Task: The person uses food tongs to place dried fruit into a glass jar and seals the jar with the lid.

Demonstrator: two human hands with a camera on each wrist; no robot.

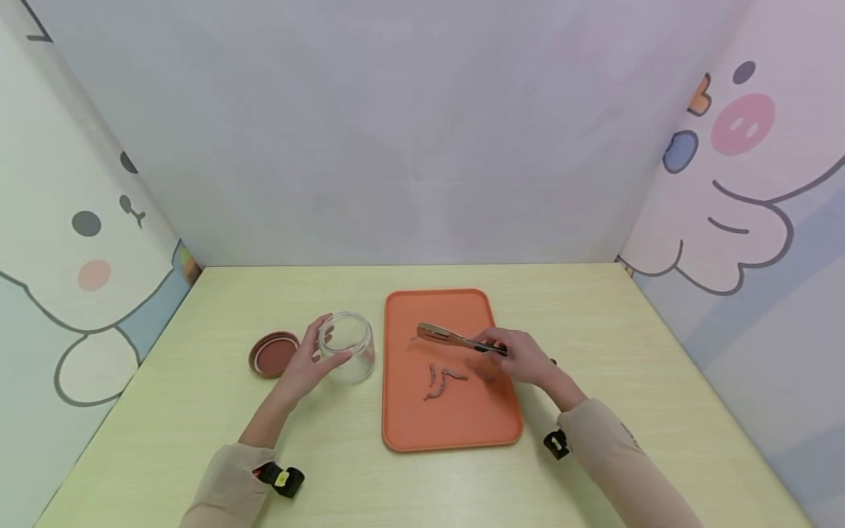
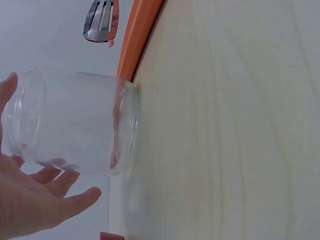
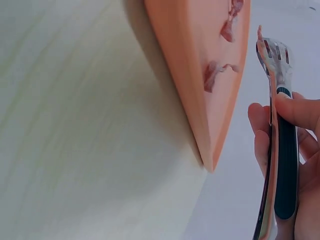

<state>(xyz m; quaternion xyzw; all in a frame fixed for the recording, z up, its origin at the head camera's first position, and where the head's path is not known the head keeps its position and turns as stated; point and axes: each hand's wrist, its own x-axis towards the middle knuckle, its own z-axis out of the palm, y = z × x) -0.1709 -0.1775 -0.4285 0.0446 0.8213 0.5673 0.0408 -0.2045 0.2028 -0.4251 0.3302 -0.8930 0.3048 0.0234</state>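
nearest the head camera are two beige sleeves, each with a small black device at the wrist; the left one [image 1: 282, 478] carries a yellow dot and a red mark, the right one [image 1: 556, 444] a white mark, neither readable. no brand or writing can be read on any thing here.

the left hand [image 1: 305, 364] lies against the left side of the jar [image 1: 348, 346], fingers nearly straight and spread along the glass, thumb up by the rim; it touches the jar rather than wrapping it. the jar is clear, stands upright and open on the worktop [image 1: 198, 411], just left of the tray [image 1: 403, 433]. the lid [image 1: 273, 353], reddish brown, lies flat on the worktop just left of that hand.

the right hand [image 1: 518, 356] is over the right part of the tray, fingers curled round the dark handle of the tongs [image 1: 449, 338]. the metal tips point left, over the upper middle of the tray, with a small pinkish scrap at their end. in the right wrist view the two arms of the tongs lie close together.

several reddish strips [image 1: 441, 378] lie on the orange tray below the tongs and beside the right hand.
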